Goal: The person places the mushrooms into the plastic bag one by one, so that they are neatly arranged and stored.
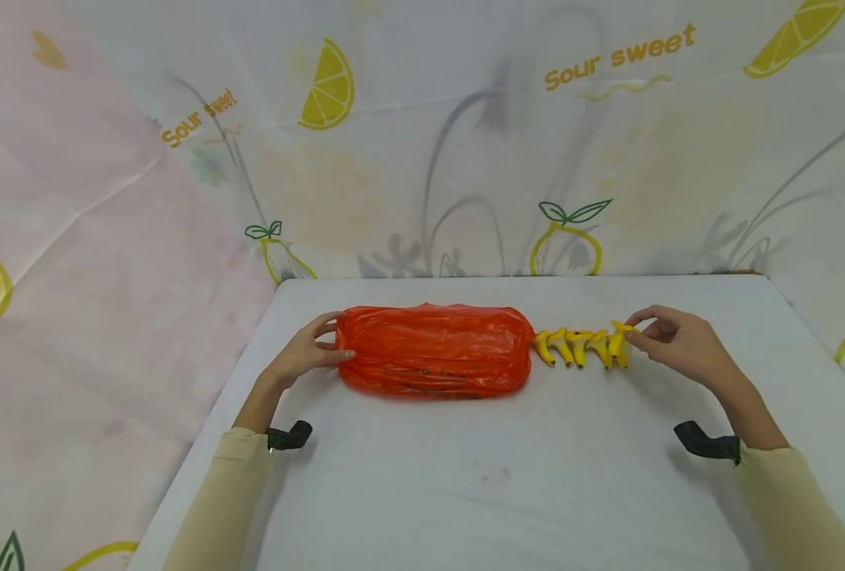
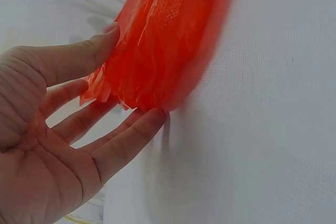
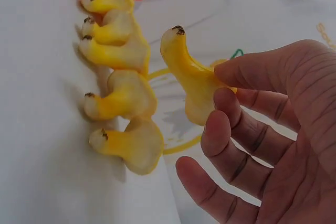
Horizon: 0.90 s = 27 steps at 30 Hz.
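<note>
A long red plastic bag (image 1: pixel 432 353), plump and wrinkled, lies across the white table. My left hand (image 1: pixel 313 349) holds its left end, the thumb on one side and the fingers on the other, as the left wrist view shows on the red plastic (image 2: pixel 168 30). In my right hand (image 1: pixel 682 345), thumb and forefinger pinch a small yellow toy banana bunch (image 3: pixel 191 77) with a dark tip, raised off the table. Several similar toy banana bunches (image 1: pixel 578 342) stand in a row from the bag's right end towards that hand; the nearest bunch (image 3: pixel 134 145) is just beside the held one.
The white-covered table (image 1: pixel 493 492) extends in front of the bag and to both sides. Behind it hangs a pale cloth (image 1: pixel 422 159) printed with lemons and lettering. A black band with a curved piece (image 1: pixel 708 442) sits on the right wrist, another (image 1: pixel 289 434) on the left.
</note>
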Each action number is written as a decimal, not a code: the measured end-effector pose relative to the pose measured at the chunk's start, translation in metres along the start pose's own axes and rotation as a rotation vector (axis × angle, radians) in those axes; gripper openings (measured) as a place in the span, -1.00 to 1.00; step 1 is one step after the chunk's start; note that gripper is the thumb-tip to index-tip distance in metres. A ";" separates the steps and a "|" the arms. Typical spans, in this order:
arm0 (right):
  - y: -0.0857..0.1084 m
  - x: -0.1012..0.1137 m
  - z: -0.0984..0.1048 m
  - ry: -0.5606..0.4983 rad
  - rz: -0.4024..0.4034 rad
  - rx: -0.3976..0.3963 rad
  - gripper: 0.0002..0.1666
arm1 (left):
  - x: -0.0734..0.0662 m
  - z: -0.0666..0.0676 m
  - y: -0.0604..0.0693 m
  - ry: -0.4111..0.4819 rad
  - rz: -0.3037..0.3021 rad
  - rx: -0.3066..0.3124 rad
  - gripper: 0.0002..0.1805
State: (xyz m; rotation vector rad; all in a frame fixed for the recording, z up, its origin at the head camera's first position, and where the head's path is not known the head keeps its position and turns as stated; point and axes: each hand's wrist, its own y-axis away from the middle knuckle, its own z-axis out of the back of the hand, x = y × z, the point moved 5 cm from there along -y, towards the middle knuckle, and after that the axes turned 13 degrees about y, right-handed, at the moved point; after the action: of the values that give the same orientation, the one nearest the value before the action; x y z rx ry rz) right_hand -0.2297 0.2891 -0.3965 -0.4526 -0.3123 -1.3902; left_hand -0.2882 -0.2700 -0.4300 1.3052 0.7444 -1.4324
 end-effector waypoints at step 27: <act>-0.059 0.092 -0.039 -0.229 0.064 0.115 -0.64 | -0.001 -0.001 -0.004 -0.012 -0.001 0.005 -0.13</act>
State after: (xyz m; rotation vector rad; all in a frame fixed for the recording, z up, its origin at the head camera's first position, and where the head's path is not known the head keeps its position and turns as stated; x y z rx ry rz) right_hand -0.2747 0.1835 -0.3802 -0.5233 -0.5568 -1.2528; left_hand -0.2919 -0.2678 -0.4302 1.2996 0.7342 -1.4423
